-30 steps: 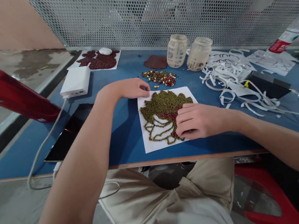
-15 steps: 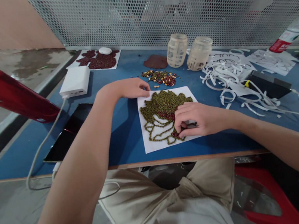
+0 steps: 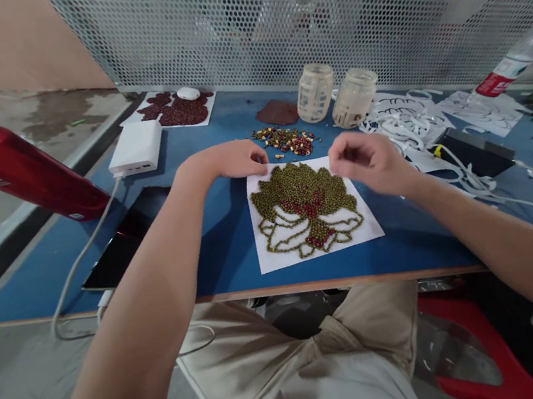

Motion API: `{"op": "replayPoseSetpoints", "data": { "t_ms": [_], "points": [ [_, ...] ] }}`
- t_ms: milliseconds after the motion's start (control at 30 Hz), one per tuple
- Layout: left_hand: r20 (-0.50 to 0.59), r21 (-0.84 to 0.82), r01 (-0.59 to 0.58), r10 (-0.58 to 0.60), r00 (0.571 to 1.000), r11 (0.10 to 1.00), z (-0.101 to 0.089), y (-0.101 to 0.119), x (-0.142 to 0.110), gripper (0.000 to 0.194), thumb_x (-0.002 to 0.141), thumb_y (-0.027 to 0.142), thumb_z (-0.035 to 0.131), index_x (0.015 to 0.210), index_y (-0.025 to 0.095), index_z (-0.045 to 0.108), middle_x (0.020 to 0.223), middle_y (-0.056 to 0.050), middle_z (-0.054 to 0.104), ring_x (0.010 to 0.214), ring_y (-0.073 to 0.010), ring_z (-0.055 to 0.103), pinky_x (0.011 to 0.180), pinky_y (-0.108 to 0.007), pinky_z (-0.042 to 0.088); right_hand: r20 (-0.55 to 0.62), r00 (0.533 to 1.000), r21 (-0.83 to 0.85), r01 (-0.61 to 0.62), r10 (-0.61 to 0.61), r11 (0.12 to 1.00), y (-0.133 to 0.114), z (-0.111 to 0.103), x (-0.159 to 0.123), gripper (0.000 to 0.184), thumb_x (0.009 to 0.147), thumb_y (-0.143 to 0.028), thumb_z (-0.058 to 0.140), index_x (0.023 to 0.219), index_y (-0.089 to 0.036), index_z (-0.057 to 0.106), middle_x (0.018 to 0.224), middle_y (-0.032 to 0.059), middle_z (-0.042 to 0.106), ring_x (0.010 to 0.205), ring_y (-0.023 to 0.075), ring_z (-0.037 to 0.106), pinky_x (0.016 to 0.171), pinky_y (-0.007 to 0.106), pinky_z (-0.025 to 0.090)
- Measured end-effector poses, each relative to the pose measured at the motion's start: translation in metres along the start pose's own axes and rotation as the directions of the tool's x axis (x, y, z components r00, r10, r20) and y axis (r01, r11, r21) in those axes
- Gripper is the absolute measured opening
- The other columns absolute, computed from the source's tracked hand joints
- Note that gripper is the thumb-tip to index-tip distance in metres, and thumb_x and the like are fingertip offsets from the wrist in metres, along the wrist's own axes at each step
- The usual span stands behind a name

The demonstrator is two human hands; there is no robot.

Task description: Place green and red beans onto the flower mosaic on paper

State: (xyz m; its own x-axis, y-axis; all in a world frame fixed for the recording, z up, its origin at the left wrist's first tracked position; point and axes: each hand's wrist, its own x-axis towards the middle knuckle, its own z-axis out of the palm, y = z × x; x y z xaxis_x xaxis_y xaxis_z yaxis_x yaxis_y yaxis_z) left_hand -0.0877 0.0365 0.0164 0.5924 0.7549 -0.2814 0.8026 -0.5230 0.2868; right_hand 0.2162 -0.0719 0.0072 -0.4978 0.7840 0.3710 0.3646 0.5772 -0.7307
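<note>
Filling the bean lotus (image 3: 307, 210): upper petals done, lower ones outlined; left hand (image 3: 232, 159) rests loosely curled, right hand (image 3: 366, 160) lifted, fingers pinched, contents unclear.

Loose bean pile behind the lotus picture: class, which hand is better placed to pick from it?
Probably the right hand: it hovers free near the bean pile, while the left hand rests at the paper sheet corner.

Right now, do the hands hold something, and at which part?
Left hand presses the top-left corner of the bean-picture sheet. Right hand hovers curled; any bean inside cannot be told.
</note>
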Motion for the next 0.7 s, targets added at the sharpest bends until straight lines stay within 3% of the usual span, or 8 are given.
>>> {"op": "replayPoseSetpoints", "data": {
  "t_ms": [33, 100, 200, 400, 567, 700],
  "points": [
    [-0.010, -0.002, -0.002, 0.002, 1.000, 1.000, 0.000, 0.000, 0.000, 0.040, 0.084, 0.046, 0.064, 0.109, 0.023, 0.084, 0.105, -0.006, 0.084, 0.093, -0.0235, 0.071, 0.080, -0.033, 0.047, -0.080, 0.997, -0.033, -0.011, 0.008, 0.999, 0.008, -0.008, 0.007, 0.021, 0.104, -0.042, 0.075, 0.093, -0.025, 0.070, 0.083, 0.0000, 0.066, 0.070, 0.0158, 0.050, 0.064, 0.033, 0.040],
    [-0.030, -0.013, -0.003, 0.003, 1.000, 1.000, 0.001, 0.001, 0.001, 0.039, 0.083, 0.045, 0.064, 0.107, 0.023, 0.084, 0.100, -0.006, 0.083, 0.091, -0.0237, 0.070, 0.079, -0.033, 0.047, -0.118, 0.992, -0.125, -0.055, 0.040, 0.991, 0.024, -0.022, 0.024, 0.020, 0.102, -0.042, 0.075, 0.094, -0.024, 0.072, 0.081, 0.0007, 0.065, 0.070, 0.0166, 0.050, 0.064, 0.034, 0.040],
    [-0.036, -0.016, 0.002, -0.003, 0.999, 1.000, 0.002, 0.002, 0.003, 0.038, 0.082, 0.045, 0.064, 0.106, 0.023, 0.085, 0.096, -0.006, 0.082, 0.090, -0.0240, 0.070, 0.079, -0.034, 0.047, -0.006, 0.998, -0.320, -0.057, 0.058, 0.946, 0.046, -0.031, 0.056, 0.018, 0.101, -0.039, 0.072, 0.098, -0.021, 0.076, 0.084, 0.0043, 0.069, 0.075, 0.0197, 0.056, 0.071, 0.037, 0.045],
    [-0.010, 0.010, 0.009, -0.009, 1.000, 1.000, 0.003, 0.005, 0.003, 0.041, 0.084, 0.042, 0.062, 0.109, 0.021, 0.086, 0.095, -0.008, 0.081, 0.089, -0.0249, 0.069, 0.080, -0.034, 0.046, 0.187, 0.982, -0.630, 0.094, 0.032, 0.771, 0.067, -0.008, 0.105, 0.014, 0.099, -0.031, 0.071, 0.104, -0.021, 0.079, 0.102, 0.0086, 0.077, 0.094, 0.0257, 0.065, 0.083, 0.041, 0.045],
    [-0.018, 0.012, 0.005, -0.004, 1.000, 1.000, 0.004, 0.007, 0.001, 0.039, 0.085, 0.043, 0.061, 0.107, 0.022, 0.085, 0.093, -0.008, 0.080, 0.085, -0.0242, 0.068, 0.076, -0.035, 0.044, 0.249, 0.968, -0.708, 0.154, 0.039, 0.690, 0.070, 0.010, 0.118, 0.017, 0.103, -0.030, 0.069, 0.108, -0.020, 0.082, 0.110, 0.0105, 0.078, 0.099, 0.0269, 0.065, 0.087, 0.042, 0.043],
    [-0.024, 0.000, -0.005, 0.005, 1.000, 1.000, 0.005, 0.007, 0.002, 0.034, 0.085, 0.042, 0.062, 0.101, 0.022, 0.083, 0.088, -0.007, 0.077, 0.081, -0.0228, 0.065, 0.073, -0.035, 0.042, 0.245, 0.967, -0.713, 0.131, 0.069, 0.688, 0.074, 0.016, 0.122, 0.016, 0.104, -0.027, 0.069, 0.106, -0.019, 0.083, 0.111, 0.0107, 0.080, 0.103, 0.0280, 0.067, 0.093, 0.044, 0.042]
  ]
}}
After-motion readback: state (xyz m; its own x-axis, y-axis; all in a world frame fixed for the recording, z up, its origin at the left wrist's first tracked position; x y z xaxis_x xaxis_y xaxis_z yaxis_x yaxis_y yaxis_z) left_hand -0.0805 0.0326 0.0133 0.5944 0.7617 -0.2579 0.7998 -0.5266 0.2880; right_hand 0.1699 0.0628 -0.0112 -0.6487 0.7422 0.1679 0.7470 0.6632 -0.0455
